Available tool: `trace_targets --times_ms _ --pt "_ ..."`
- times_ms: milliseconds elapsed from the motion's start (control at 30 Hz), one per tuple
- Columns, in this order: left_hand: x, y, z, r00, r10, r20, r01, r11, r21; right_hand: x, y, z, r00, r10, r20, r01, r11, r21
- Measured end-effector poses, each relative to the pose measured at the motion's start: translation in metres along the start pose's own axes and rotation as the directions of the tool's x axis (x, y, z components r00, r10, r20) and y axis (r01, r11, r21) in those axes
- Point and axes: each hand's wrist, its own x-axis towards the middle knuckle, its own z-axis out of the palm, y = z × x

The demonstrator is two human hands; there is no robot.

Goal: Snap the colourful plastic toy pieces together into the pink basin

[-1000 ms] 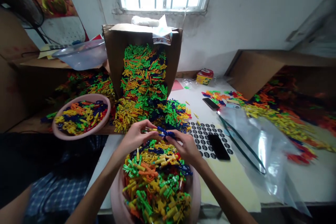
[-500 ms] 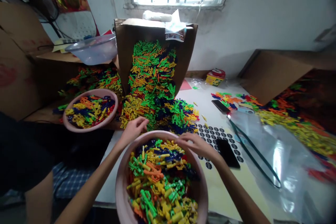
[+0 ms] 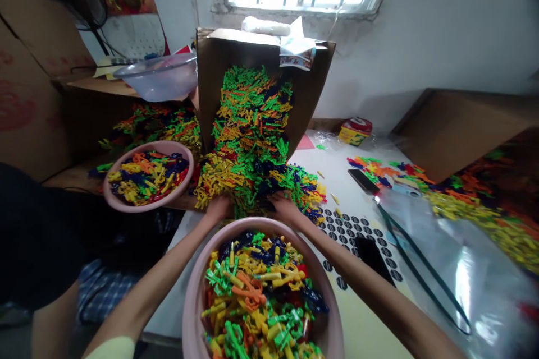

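Observation:
A heap of small plastic pieces (image 3: pixel 252 146) in green, yellow, orange and dark blue spills out of an upright cardboard box (image 3: pixel 309 90). At the heap's lower left edge, my left hand (image 3: pixel 219 206) reaches in among yellow and green pieces. My right hand (image 3: pixel 285 206) is in the heap's front edge, by dark blue and green ones. The fingers of both hands are mostly hidden, so their grip does not show. Below my hands, close to me, stands a pink basin (image 3: pixel 191 291) full of similar mixed pieces. My forearms pass either side of it.
Another pink basin (image 3: pixel 126 206) of pieces stands left, near a person in dark clothing (image 3: pixel 33 235). A clear basin (image 3: pixel 158 76) sits behind it. To the right lie round black stickers (image 3: pixel 337 230), phones (image 3: pixel 373 258), a green strap (image 3: pixel 416 266) and plastic bags (image 3: pixel 475 258).
Both hands have moved forward from the basin's far rim into the front of the heap. The camera view has shifted slightly. The basin's contents look much the same.

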Motion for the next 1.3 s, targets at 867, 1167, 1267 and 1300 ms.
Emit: trace_targets --times_ms 867,1167,1267,1300 --pt "-0.163 0.133 -0.074 0.961 -0.022 -0.277 -0.236 0.462 -0.855 -0.149 -0.146 -0.042 0.968 0.224 -0.113 -0.04 0.582 0.812" --pt "-0.173 0.132 -0.075 0.931 0.031 -0.364 -0.292 0.66 -0.692 -0.158 -0.153 -0.037 0.941 0.186 -0.283 0.056 0.74 0.671" --pt "-0.173 0.131 -0.074 0.919 0.012 -0.394 -0.295 0.684 -0.667 -0.16 -0.152 -0.035 0.931 0.163 -0.327 0.064 0.809 0.584" --pt "-0.172 0.13 -0.074 0.916 0.011 -0.401 -0.298 0.688 -0.662 -0.16 -0.151 -0.035 0.93 0.144 -0.337 0.068 0.837 0.543"
